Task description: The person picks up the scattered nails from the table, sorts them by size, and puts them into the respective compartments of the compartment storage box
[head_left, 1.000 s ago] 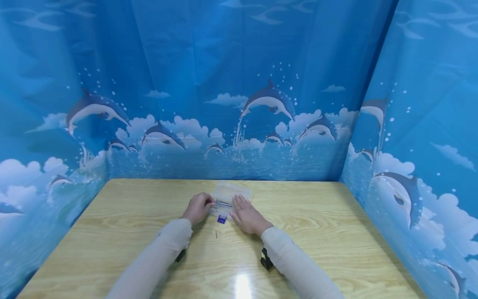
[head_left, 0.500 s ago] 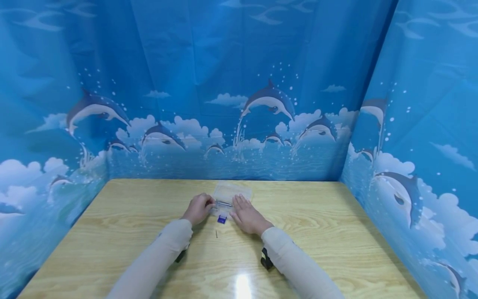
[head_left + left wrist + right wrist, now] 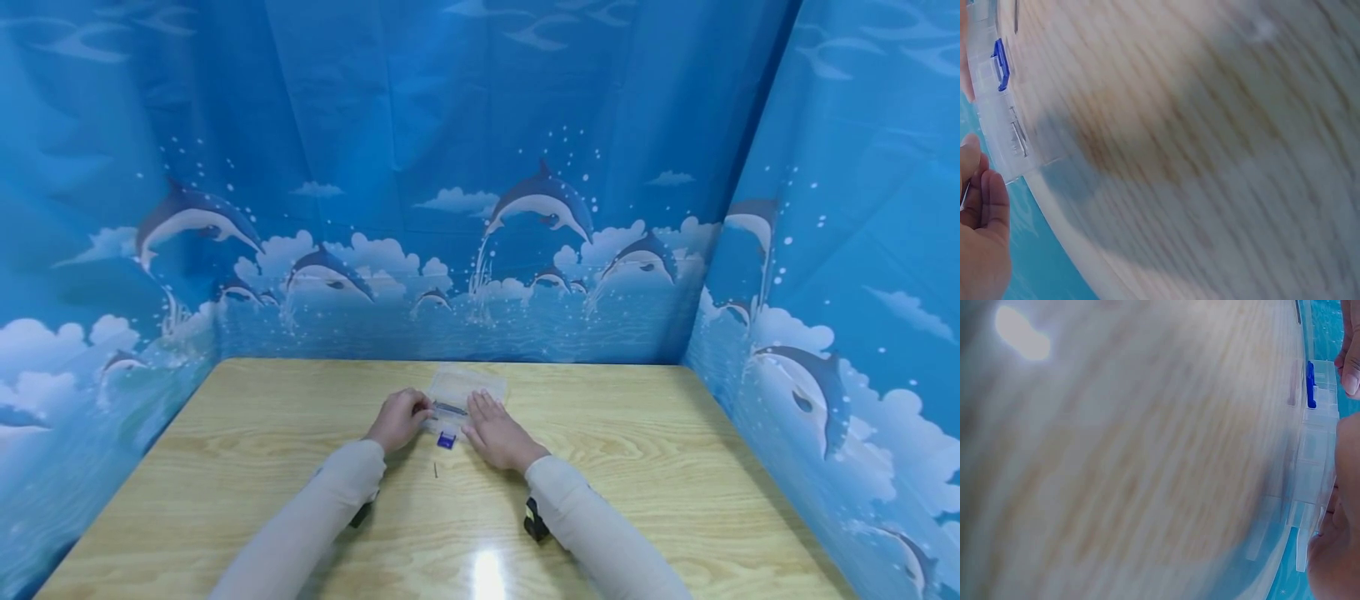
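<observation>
A clear plastic box [image 3: 468, 380] lies opened out near the table's back edge, its blue latch [image 3: 447, 440] facing the person. From the left, my left hand [image 3: 399, 419] reaches in with thumb and fingers pinched at the end of a slim metal rod [image 3: 450, 408]. That rod lies crosswise over the box, and its held end is partly hidden by the fingers. Flat and with straight fingers, my right hand [image 3: 498, 432] rests on the right side of the box. Thin metal pins [image 3: 1018, 136] show in a compartment in the left wrist view.
A thin dark nail-like piece [image 3: 436, 470] lies on the wooden table [image 3: 637, 467] just in front of the latch. Blue dolphin-print curtains [image 3: 450, 317] stand behind the table and along its sides.
The metal rod looked shiny before and appears darker now. Both hands have stayed almost in place, and the box and the loose nail-like piece have hardly shifted.
</observation>
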Demonstrator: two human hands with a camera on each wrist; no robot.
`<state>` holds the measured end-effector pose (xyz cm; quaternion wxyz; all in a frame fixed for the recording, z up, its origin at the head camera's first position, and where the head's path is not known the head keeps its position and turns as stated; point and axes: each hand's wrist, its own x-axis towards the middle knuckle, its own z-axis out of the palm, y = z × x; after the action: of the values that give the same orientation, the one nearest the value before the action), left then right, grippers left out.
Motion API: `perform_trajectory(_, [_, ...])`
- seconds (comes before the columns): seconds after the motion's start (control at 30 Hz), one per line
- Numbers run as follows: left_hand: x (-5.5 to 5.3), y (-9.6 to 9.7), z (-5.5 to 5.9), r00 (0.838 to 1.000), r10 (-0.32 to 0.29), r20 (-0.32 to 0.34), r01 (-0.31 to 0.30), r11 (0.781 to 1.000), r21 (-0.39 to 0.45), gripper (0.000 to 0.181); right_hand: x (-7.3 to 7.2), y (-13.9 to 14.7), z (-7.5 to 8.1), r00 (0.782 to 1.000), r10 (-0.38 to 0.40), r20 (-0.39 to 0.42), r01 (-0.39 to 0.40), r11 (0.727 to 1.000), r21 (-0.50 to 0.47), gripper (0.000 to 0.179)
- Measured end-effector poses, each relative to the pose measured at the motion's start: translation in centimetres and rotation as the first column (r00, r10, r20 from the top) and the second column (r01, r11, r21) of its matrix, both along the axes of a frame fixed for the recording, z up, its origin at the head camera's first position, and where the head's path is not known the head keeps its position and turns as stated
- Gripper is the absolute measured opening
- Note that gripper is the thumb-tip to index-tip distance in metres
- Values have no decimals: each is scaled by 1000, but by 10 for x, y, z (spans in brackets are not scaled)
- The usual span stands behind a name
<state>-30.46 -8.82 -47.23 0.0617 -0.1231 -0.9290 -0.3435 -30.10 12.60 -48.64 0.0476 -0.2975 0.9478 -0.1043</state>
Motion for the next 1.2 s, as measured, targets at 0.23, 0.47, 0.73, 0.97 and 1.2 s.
perform_trajectory(0.23, [8,2,6,999,-38,-1,38,999,18,4,0,0,1,1000,5,-2,-5,1000,-6,61])
perform_trajectory(0.47, [20,0,11,992,-123,-6,123,992,30,8,0,0,1,1000,-1,7,1,1000,2,61])
perform_trajectory(0.73, [30,-11,5,953,-298,48,298,955,-3,10,0,1,-1,1000,-1,8,1,1000,-2,62])
perform_trajectory(0.97, [35,-17,-3,911,-388,138,392,920,-7,14,1,0,1,1000,2,7,-2,1000,-2,62])
perform_trajectory(1.2, [37,-19,-10,904,-408,127,413,910,-21,11,1,0,2,1000,0,9,0,1000,-15,61])
